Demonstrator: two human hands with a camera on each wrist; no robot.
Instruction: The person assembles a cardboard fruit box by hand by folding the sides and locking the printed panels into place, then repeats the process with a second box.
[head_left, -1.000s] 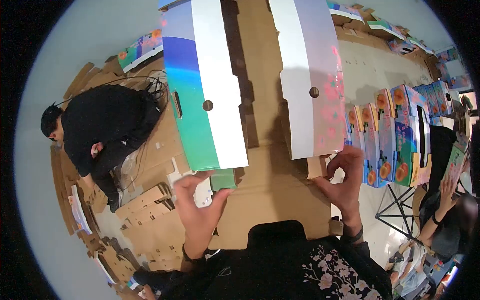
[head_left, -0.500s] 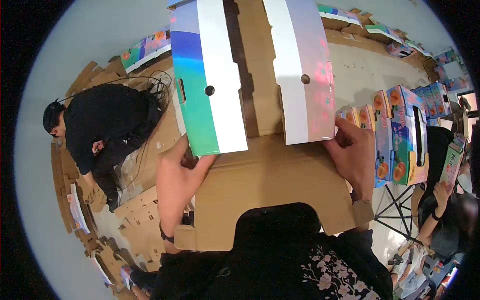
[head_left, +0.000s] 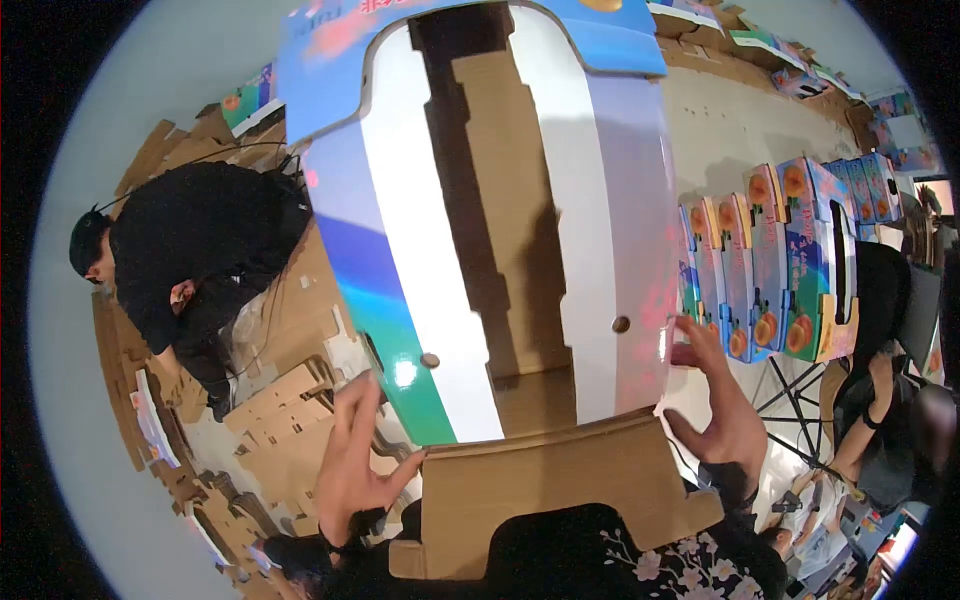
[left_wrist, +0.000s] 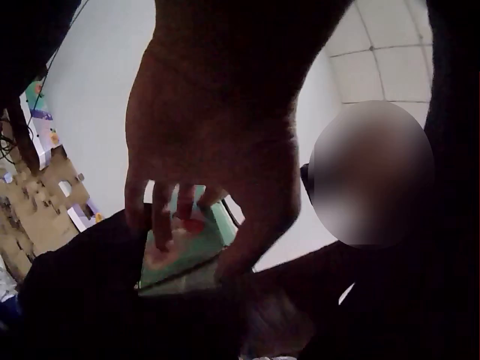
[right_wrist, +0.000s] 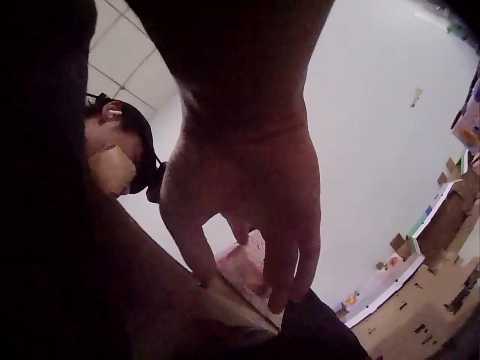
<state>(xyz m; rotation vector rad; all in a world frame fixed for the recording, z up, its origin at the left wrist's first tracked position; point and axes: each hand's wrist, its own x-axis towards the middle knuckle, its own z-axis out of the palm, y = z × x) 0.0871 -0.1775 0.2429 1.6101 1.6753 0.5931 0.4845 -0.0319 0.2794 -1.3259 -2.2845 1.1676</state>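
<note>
A printed cardboard box [head_left: 400, 280], white, blue, green and pink, lies in front of me, its brown inside showing through a long gap between two top panels. At its near end a brown end flap [head_left: 560, 480] with a curved notch reaches toward my body. My left hand [head_left: 355, 470] grips the near left corner, fingers on the green side and thumb at the front edge. At the near right corner is my right hand [head_left: 715, 410], fingers along the pink side and thumb by the corner. Both wrist views show fingers spread over the box's side faces.
Several finished-looking peach-printed boxes [head_left: 780, 260] stand in a row on the right, above a black-legged stand [head_left: 795, 410]. At left a person in black [head_left: 200, 260] crouches among flat cardboard [head_left: 280, 420]. Another person's arm [head_left: 875, 400] shows at far right.
The box has come closer to my body, and its far blue flap now shows. My hands moved down with its near corners. The brown end flap also shifted lower.
</note>
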